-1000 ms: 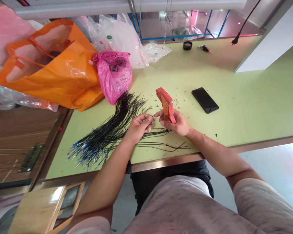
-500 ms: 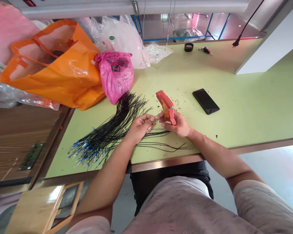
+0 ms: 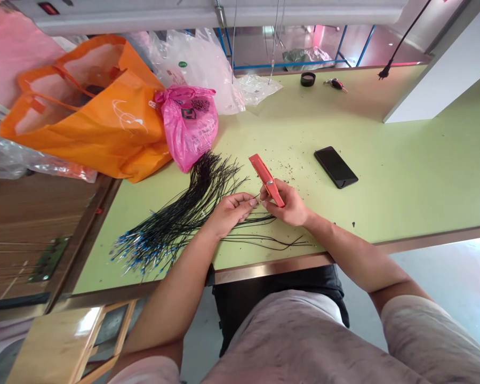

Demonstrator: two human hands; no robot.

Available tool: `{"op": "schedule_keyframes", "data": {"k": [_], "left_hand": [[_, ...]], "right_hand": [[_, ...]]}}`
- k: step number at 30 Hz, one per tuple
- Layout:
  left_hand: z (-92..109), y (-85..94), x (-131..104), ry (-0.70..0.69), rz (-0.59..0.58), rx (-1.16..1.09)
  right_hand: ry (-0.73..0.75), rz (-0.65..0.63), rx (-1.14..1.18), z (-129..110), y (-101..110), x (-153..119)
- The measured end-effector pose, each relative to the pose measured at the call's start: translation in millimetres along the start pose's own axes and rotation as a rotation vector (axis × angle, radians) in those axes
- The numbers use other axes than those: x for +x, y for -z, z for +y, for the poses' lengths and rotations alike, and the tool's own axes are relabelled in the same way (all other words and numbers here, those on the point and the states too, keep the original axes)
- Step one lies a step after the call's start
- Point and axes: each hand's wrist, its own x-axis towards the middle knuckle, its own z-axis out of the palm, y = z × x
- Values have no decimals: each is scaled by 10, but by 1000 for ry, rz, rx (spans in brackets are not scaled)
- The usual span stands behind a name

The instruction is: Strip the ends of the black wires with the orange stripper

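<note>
My right hand (image 3: 290, 205) is wrapped round a red hand tool that looks like a wire stripper (image 3: 265, 175), its head pointing away to the upper left. Close beside it, my left hand (image 3: 232, 212) pinches a thin black wire whose end shows at the fingertips (image 3: 257, 198). A thick bundle of black wires (image 3: 184, 200) lies to the left, with blue and silvery ends (image 3: 144, 250) toward the table's front left. Several loose black wires (image 3: 264, 240) stretch across the table below my hands.
On the green table (image 3: 404, 176), a black phone (image 3: 336, 167) lies to the right. A pink plastic bag (image 3: 192, 125) and an orange bag (image 3: 104, 117) stand at back left. Farther back are a black ring-shaped cap (image 3: 308, 79) and keys (image 3: 336, 84). Small dark scraps (image 3: 290, 170) are scattered behind the tool.
The red tool has turned in my right hand, so its narrow edge now shows and its orange side is hidden. My left hand has shifted slightly and still pinches the wire.
</note>
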Motion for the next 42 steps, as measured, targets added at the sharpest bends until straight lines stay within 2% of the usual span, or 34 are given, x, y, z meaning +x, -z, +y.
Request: {"op": "schedule_keyframes", "data": {"k": [9, 17, 25, 33, 37, 42], "left_hand": [[14, 19, -8, -22, 104, 47], [28, 9, 3, -46, 107, 0], [21, -6, 32, 9, 100, -175], [11, 3, 40, 40, 47, -189], [-57, 9, 68, -18, 83, -104], [-169, 43, 82, -193, 110, 115]], "right_hand": [[-21, 60, 33, -17, 40, 26], [-9, 43, 30, 13, 23, 20], [21, -17, 23, -1, 20, 8], [10, -15, 12, 11, 31, -4], [25, -84, 76, 19, 16, -15], [30, -123, 135, 32, 2, -2]]}}
